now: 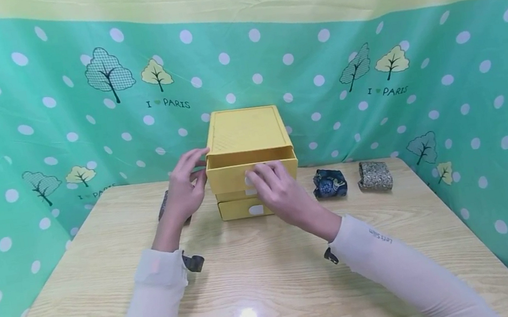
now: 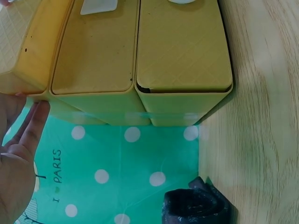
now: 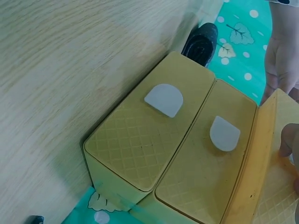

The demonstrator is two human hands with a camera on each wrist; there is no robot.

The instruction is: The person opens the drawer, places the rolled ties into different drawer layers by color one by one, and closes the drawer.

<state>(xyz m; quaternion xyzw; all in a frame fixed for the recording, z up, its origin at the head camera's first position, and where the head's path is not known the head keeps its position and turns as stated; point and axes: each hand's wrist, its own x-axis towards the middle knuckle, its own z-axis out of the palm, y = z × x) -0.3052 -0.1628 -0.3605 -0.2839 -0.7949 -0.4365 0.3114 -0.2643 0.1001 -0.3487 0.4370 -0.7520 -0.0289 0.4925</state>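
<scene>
A yellow three-drawer box (image 1: 245, 130) stands at the back middle of the wooden table (image 1: 272, 286). Its top drawer (image 1: 232, 176) is pulled out a little. My right hand (image 1: 267, 175) grips that drawer's front with curled fingers (image 3: 289, 144). Below it the middle drawer (image 3: 224, 154) and the bottom drawer (image 3: 149, 140) sit closed, each with a white tab. My left hand (image 1: 190, 175) rests with straight fingers (image 2: 37, 119) against the box's left side (image 2: 93, 100), holding nothing.
A dark fabric roll (image 2: 194, 207) lies left of the box, partly behind my left hand. Right of the box lie a blue patterned roll (image 1: 329, 183) and a beige patterned roll (image 1: 375, 175). A green dotted curtain (image 1: 469, 95) surrounds the table.
</scene>
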